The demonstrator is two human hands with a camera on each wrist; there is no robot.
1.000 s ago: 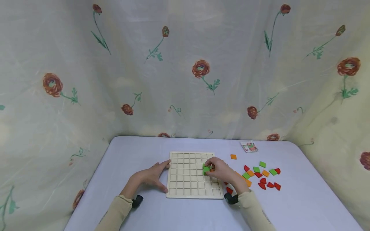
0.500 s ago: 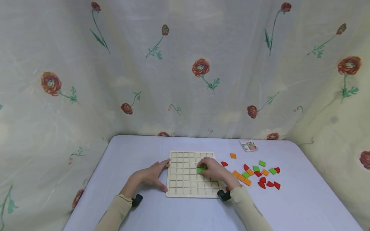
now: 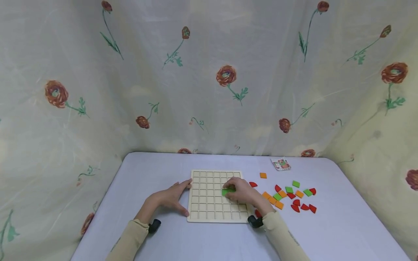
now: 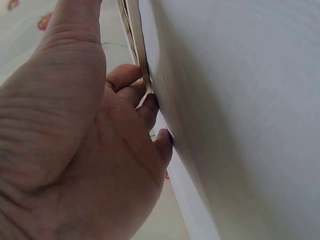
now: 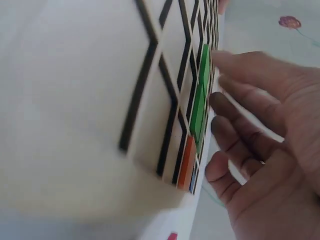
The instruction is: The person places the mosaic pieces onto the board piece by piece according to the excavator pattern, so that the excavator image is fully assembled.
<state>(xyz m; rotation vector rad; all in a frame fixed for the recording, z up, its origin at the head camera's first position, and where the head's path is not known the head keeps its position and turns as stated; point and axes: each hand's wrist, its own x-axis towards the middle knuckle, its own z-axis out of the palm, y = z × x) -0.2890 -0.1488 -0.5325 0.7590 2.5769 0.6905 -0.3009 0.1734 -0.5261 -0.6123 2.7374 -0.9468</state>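
In the head view, a pale wooden grid board (image 3: pixel 205 217) lies on the white table. My left hand (image 3: pixel 169 198) rests along its left edge, thumb near the bottom corner and fingers spread farther up. The left wrist view shows those fingertips against the board's side. My right hand (image 3: pixel 241 191) is over the board's right half, thumb and forefinger at a green square tile (image 3: pixel 224 192). In the right wrist view, a second green tile (image 5: pixel 197 116) and an orange tile (image 5: pixel 187 162) sit in neighbouring cells. The orange one is hidden by the hand in the head view.
Loose orange squares (image 3: pixel 279 205), green squares (image 3: pixel 289 189) and red quarter-round pieces (image 3: pixel 295 208) lie right of the board. One orange square (image 3: pixel 263 175) lies apart. A printed packet (image 3: pixel 281 164) is at the back right. Flowered cloth (image 3: pixel 209 90) hangs behind the table.
My right hand has moved a little left across the board with a green tile, then stayed nearly still over the last half second. The left hand keeps its place.
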